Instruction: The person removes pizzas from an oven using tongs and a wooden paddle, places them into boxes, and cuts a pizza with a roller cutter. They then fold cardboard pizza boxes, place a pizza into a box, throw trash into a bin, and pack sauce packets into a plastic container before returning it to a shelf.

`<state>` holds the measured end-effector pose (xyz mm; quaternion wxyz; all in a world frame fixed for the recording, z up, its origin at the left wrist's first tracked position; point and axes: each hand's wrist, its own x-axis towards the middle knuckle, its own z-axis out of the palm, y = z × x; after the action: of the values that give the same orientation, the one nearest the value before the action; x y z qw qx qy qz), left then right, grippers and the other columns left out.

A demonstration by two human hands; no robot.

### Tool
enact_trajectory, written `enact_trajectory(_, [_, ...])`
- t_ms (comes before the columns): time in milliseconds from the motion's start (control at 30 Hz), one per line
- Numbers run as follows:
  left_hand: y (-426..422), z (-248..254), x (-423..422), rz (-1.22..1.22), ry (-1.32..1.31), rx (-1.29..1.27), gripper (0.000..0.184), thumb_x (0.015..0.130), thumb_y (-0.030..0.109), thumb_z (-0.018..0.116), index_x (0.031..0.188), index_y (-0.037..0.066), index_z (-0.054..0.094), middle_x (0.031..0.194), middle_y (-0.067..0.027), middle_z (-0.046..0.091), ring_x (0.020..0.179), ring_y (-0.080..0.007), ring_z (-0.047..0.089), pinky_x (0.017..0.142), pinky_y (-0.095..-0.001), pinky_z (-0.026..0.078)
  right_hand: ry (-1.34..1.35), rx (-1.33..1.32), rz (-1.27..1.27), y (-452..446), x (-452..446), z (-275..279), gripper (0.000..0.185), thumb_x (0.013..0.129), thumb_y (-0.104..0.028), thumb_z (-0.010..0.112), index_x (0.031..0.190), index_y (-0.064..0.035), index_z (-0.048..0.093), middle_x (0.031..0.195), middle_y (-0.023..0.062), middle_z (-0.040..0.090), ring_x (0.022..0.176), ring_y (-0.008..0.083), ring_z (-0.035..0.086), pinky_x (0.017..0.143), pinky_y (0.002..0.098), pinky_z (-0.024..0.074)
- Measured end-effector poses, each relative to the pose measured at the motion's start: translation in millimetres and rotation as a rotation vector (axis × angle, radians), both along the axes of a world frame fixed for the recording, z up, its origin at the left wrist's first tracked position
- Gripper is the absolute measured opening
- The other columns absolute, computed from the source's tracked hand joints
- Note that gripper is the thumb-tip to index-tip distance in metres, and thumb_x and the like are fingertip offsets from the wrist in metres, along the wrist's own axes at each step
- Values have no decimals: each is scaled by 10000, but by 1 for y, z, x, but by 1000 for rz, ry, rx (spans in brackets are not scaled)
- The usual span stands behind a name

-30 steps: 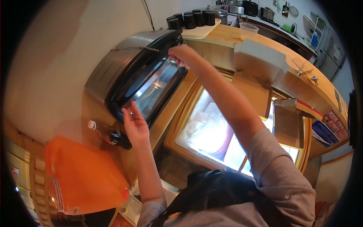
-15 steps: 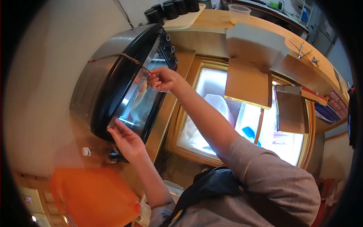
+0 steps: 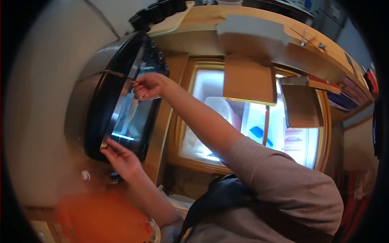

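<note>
A black countertop oven (image 3: 95, 117) stands against the wall at the left, with its glass door (image 3: 142, 121) facing my hands. A brown cord (image 3: 115, 73) runs over its casing to the door edge. My right hand (image 3: 149, 86) has its fingers closed in a pinch on the cord's end, by the upper end of a shiny metal strip (image 3: 120, 101) along the door. At the strip's lower end, my left hand (image 3: 123, 161) pinches its corner between thumb and fingers. Something pale shows dimly behind the glass.
Right of the oven is a lit glass-topped chest (image 3: 206, 85) in a wooden frame. Open cardboard boxes (image 3: 249, 81) lean over it. Black cups (image 3: 156, 12) stand on a tray above. Below are an orange container (image 3: 101, 218) and a bottle with a white cap (image 3: 85, 175).
The view has shifted, so the oven and both hands appear farther left and the hands a little lower. Both hands keep their places at the door edge.
</note>
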<state>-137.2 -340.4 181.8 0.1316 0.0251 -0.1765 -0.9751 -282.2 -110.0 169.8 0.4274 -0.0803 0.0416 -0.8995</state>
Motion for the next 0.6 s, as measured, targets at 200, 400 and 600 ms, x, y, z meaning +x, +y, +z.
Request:
enact_trajectory(200, [38, 9, 2, -173, 49, -184, 444, 853, 209, 589, 1148, -66, 403, 1173, -161, 468, 1107, -221, 495, 956, -282, 450, -115, 16, -86, -7, 4, 6, 173, 850, -105, 426, 693, -32, 442, 595, 1, 317, 548, 109, 300, 481, 219, 274])
enact_trajectory(400, [78, 28, -36, -257, -41, -293, 343, 883, 145, 539, 1091, -106, 434, 1143, -171, 482, 1110, -229, 493, 966, -275, 446, -104, 76, -306, -26, -22, 5, 209, 864, -147, 380, 706, -54, 480, 617, 26, 397, 546, 129, 344, 473, 243, 288])
enact_trajectory(600, [86, -9, -23, -319, -53, -390, 339, 874, 111, 528, 1175, -27, 455, 1072, -121, 538, 1036, -191, 529, 919, -296, 454, -78, 805, -1071, -46, 33, 10, 263, 881, -284, 380, 735, -105, 504, 652, 35, 479, 537, 160, 396, 507, 343, 350])
